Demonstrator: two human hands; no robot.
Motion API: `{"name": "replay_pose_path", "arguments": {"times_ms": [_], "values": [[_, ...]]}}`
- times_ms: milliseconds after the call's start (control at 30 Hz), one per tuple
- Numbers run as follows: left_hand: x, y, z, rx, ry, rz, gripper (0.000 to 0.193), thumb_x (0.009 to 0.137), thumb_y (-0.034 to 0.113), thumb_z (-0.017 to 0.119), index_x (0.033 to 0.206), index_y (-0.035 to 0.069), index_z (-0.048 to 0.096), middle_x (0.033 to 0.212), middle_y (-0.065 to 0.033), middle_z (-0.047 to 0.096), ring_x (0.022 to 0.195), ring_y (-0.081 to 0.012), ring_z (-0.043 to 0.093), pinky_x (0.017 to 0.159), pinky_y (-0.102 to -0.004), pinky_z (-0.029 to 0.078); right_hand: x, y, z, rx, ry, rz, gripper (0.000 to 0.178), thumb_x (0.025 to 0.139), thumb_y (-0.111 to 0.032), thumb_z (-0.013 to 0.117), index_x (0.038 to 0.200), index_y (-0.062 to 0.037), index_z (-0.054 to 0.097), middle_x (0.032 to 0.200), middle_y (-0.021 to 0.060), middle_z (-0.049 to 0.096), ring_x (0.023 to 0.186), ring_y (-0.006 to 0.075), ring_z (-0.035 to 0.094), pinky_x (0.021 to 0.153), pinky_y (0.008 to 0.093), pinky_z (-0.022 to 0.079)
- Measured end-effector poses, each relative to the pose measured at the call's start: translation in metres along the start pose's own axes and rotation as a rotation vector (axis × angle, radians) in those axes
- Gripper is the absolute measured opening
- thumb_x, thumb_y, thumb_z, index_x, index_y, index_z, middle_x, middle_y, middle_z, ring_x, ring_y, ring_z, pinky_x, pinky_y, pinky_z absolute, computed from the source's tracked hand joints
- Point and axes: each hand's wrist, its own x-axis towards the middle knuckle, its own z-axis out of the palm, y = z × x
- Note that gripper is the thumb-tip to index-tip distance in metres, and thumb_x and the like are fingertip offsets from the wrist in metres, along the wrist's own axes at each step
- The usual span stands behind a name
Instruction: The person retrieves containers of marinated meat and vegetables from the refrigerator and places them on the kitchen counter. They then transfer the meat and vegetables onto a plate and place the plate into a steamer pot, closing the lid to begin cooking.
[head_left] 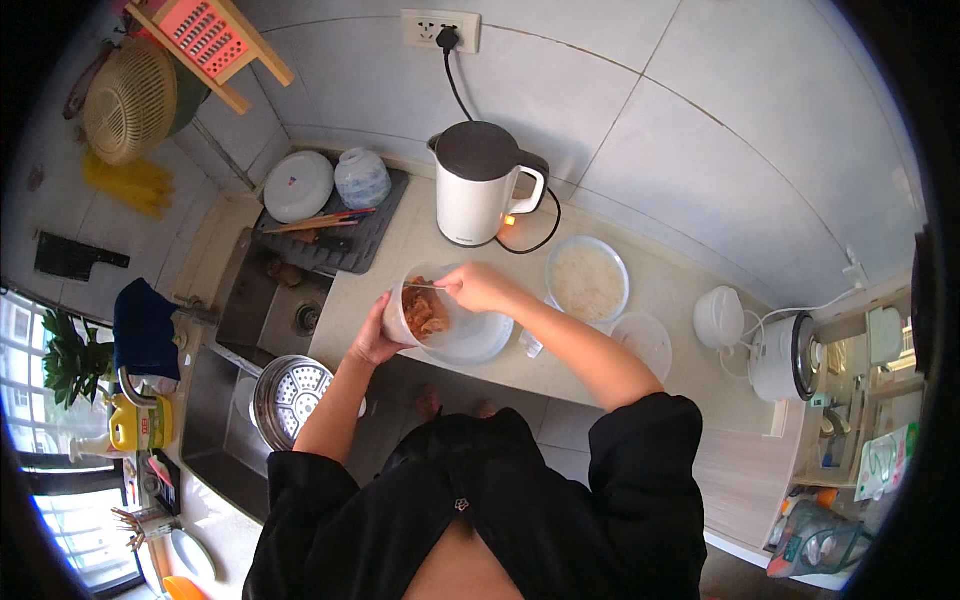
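My left hand [375, 333] grips a translucent plastic tub [399, 322] by its side and tilts it over the counter's front edge. Inside the tub lies reddish-brown food in chunks [428, 314], which looks like sauced meat. Closed around a thin utensil [425, 285], my right hand [480, 287] reaches to the tub's mouth; the utensil's tip cannot be made out. Below and right of the tub is a round whitish dish [488, 338], partly covered by it. A plate of pale grains like rice [588, 283] sits beyond my right forearm, with a clear round lid [643, 343] beside it.
A white electric kettle [470, 205], plugged into the wall socket [440, 32], stands behind my hands. To the left are the sink [262, 310], a steamer pot [292, 398] and a drying mat [362, 240] with dishes. A white rice cooker [780, 358] stands at the right.
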Motion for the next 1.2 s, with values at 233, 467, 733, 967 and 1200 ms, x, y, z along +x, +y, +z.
{"name": "replay_pose_path", "arguments": {"times_ms": [233,467,733,967,1200], "values": [[0.014,0.009,0.014,0.209,0.026,-0.055,0.05,0.084,0.046,0.047,0.124,0.018,0.039,0.113,-0.0034,0.05,0.102,-0.0204,0.05,0.078,-0.0478,0.045,-0.018,0.028,-0.015,0.25,-0.058,0.045,0.025,0.082,-0.013,0.052,0.105,-0.0111,0.062,0.086,0.01,0.065,0.074,0.0112,0.057,0.068,0.0263,0.045],[0.03,0.001,0.024,0.378,0.085,-0.046,0.05,0.083,0.044,0.049,0.124,0.018,0.036,0.112,-0.0037,0.049,0.101,-0.02,0.05,0.072,-0.0455,0.048,-0.038,0.083,-0.001,0.431,-0.011,0.017,0.026,0.084,-0.012,0.052,0.108,-0.011,0.06,0.082,0.0043,0.063,0.068,0.0075,0.05,0.064,0.0243,0.042],[0.045,0.0,-0.006,0.429,0.205,-0.09,0.074,0.078,0.043,0.059,0.137,0.02,0.019,0.126,-0.0076,0.041,0.115,-0.029,0.039,0.08,-0.0601,0.037,-0.061,0.103,0.006,0.512,0.014,0.057,0.027,0.086,-0.011,0.05,0.113,-0.0087,0.057,0.093,0.0029,0.063,0.081,0.0058,0.051,0.074,0.023,0.042],[0.028,0.017,0.046,0.608,0.429,-0.036,0.087,0.075,0.046,0.062,0.139,0.019,0.01,0.13,-0.0084,0.038,0.118,-0.0296,0.037,0.083,-0.0606,0.033,-0.067,0.117,0.018,0.598,0.053,0.081,0.029,0.088,-0.013,0.05,0.115,-0.0069,0.055,0.103,0.0033,0.061,0.088,0.0068,0.051,0.078,0.0222,0.041],[0.009,0.035,0.043,0.623,0.442,-0.023,0.085,0.076,0.045,0.061,0.139,0.018,0.01,0.13,-0.0079,0.038,0.116,-0.0272,0.039,0.082,-0.0569,0.036,-0.065,0.11,0.022,0.486,0.054,0.139,0.029,0.087,-0.013,0.049,0.115,-0.0087,0.055,0.094,0.0053,0.063,0.081,0.0071,0.053,0.072,0.023,0.043]]}}
